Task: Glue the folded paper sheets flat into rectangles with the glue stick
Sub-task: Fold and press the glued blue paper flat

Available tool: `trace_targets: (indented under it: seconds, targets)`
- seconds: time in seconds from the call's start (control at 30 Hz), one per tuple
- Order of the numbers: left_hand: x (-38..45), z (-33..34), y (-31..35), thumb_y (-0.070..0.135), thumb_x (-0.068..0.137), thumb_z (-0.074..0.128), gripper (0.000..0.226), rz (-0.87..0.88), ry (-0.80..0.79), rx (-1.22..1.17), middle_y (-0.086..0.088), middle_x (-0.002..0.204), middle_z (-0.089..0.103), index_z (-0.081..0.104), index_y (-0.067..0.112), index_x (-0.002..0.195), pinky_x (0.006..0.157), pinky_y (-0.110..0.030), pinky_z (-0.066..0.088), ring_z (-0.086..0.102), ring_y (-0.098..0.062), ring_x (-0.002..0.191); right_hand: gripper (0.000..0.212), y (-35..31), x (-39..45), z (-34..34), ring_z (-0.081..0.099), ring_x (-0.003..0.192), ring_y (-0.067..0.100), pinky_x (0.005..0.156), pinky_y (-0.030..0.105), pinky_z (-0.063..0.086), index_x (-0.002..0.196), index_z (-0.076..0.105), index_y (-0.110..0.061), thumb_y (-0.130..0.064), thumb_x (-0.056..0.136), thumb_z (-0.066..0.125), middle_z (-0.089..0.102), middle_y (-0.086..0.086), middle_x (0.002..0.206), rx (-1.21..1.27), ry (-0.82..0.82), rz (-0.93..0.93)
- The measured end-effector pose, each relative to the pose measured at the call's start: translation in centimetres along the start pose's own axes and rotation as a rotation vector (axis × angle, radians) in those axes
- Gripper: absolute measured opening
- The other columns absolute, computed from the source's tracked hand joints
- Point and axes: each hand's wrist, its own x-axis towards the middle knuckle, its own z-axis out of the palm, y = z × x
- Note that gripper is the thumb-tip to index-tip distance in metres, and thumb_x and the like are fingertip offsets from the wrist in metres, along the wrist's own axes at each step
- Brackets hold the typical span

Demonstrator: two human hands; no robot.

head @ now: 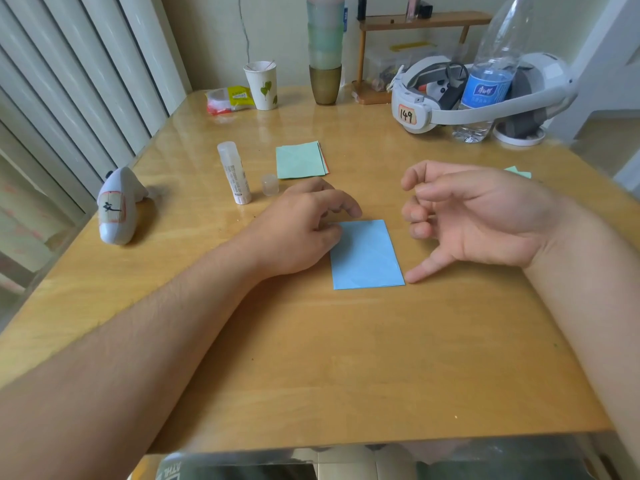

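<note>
A folded blue paper rectangle (369, 258) lies flat in the middle of the table. My left hand (301, 226) rests on its upper left edge, fingers curled and pressing the sheet down. My right hand (478, 220) hovers just right of the sheet, fingers spread and holding nothing, its thumb tip near the sheet's lower right corner. The white glue stick (234, 173) lies on the table behind my left hand, with its clear cap (270, 184) standing beside it. A stack of folded sheets with a green one on top (301, 160) lies further back.
A white plush toy (116, 207) sits at the left table edge. At the back stand a paper cup (262, 85), a stack of cups (325, 50), a headset (450, 95), a water bottle (488, 74) and a wooden shelf (422, 20). Another green sheet (519, 172) peeks out behind my right hand.
</note>
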Motion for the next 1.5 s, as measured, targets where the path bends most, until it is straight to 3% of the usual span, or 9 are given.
trace_targets:
  seconds: [0.2, 0.3, 0.47, 0.67, 0.8, 1.1, 1.3, 1.4, 1.5]
  targets:
    - [-0.1, -0.2, 0.3, 0.011, 0.09, 0.063, 0.039, 0.032, 0.004, 0.005, 0.007, 0.117, 0.055, 0.07, 0.036, 0.119, 0.094, -0.02, 0.045, 0.051, -0.004, 0.107, 0.02, 0.1, 0.3, -0.2, 0.045, 0.072, 0.018, 0.084, 0.078, 0.05, 0.104, 0.055, -0.024, -0.017, 0.084, 0.057, 0.05, 0.005, 0.08, 0.106, -0.002, 0.043]
    - [-0.4, -0.3, 0.8, 0.033, 0.091, 0.07, 0.027, 0.084, 0.0, -0.011, 0.01, 0.115, 0.055, 0.07, 0.038, 0.118, 0.095, -0.024, 0.045, 0.051, -0.006, 0.11, 0.022, 0.3, 0.6, -0.1, 0.047, 0.072, 0.019, 0.08, 0.069, 0.054, 0.104, 0.055, -0.025, -0.019, 0.083, 0.058, 0.05, 0.005, 0.079, 0.116, 0.003, 0.043]
    - [-1.0, 0.2, 2.3, 0.076, 0.073, 0.068, 0.048, 0.177, -0.04, 0.001, 0.015, 0.107, 0.056, 0.061, 0.039, 0.102, 0.097, -0.031, 0.043, 0.052, -0.013, 0.108, 0.027, 0.7, 1.4, 0.0, 0.05, 0.075, 0.021, 0.077, 0.057, 0.057, 0.11, 0.058, -0.024, -0.021, 0.083, 0.06, 0.052, 0.004, 0.079, 0.079, -0.001, 0.01]
    - [-1.5, 1.2, 3.4, 0.09, 0.061, 0.062, 0.062, 0.191, -0.079, 0.127, 0.021, 0.099, 0.05, 0.049, 0.04, 0.095, 0.096, -0.04, 0.042, 0.046, -0.015, 0.1, 0.029, 0.6, 1.3, -0.4, 0.052, 0.074, 0.02, 0.072, 0.049, 0.057, 0.116, 0.059, -0.022, -0.022, 0.087, 0.058, 0.052, 0.004, 0.08, 0.058, -0.025, -0.015]
    - [-1.1, 2.3, 4.5, 0.088, 0.068, 0.06, 0.056, 0.195, -0.047, 0.255, 0.017, 0.099, 0.051, 0.06, 0.042, 0.099, 0.097, -0.043, 0.04, 0.044, -0.013, 0.102, 0.019, 0.0, 1.2, -0.9, 0.044, 0.064, 0.016, 0.061, 0.03, 0.04, 0.108, 0.06, -0.024, -0.025, 0.089, 0.057, 0.049, 0.001, 0.076, 0.059, 0.061, -0.06]
    - [-1.1, 2.7, 5.4, 0.056, 0.08, 0.063, 0.027, 0.356, 0.186, 0.401, 0.013, 0.076, 0.062, 0.073, 0.031, 0.073, 0.08, -0.042, 0.042, 0.056, -0.018, 0.084, 0.014, 1.4, 3.1, 0.1, 0.042, 0.06, 0.015, 0.058, 0.029, 0.039, 0.092, 0.065, -0.023, -0.012, 0.1, 0.058, 0.047, 0.0, 0.069, -0.113, 0.274, -0.203]
    - [-1.4, 2.6, 5.3, 0.049, 0.077, 0.06, 0.023, 0.29, 0.114, 0.378, 0.012, 0.07, 0.062, 0.073, 0.031, 0.073, 0.078, -0.041, 0.047, 0.056, -0.017, 0.08, 0.017, 2.5, 3.5, 0.5, 0.041, 0.057, 0.012, 0.054, 0.028, 0.036, 0.087, 0.073, -0.023, -0.011, 0.077, 0.066, 0.049, 0.003, 0.071, -0.393, 0.322, -0.389]
    - [-1.3, 2.2, 5.2, 0.045, 0.075, 0.058, 0.019, 0.205, 0.087, 0.252, 0.013, 0.067, 0.059, 0.069, 0.03, 0.071, 0.079, -0.04, 0.05, 0.056, -0.019, 0.078, 0.037, 2.7, 3.2, 0.5, 0.046, 0.069, 0.012, 0.063, 0.021, 0.041, 0.092, 0.075, -0.021, -0.006, 0.064, 0.055, 0.056, 0.005, 0.083, -0.586, 0.233, -0.425]
    - [-1.0, 1.4, 4.7, 0.04, 0.077, 0.056, 0.021, 0.162, 0.168, 0.158, 0.009, 0.066, 0.062, 0.069, 0.024, 0.07, 0.077, -0.036, 0.049, 0.058, -0.021, 0.072, 0.046, 3.0, 3.1, 0.2, 0.054, 0.096, 0.012, 0.081, 0.018, 0.043, 0.1, 0.074, -0.035, -0.011, 0.065, 0.058, 0.065, -0.014, 0.104, -0.807, 0.14, -0.433]
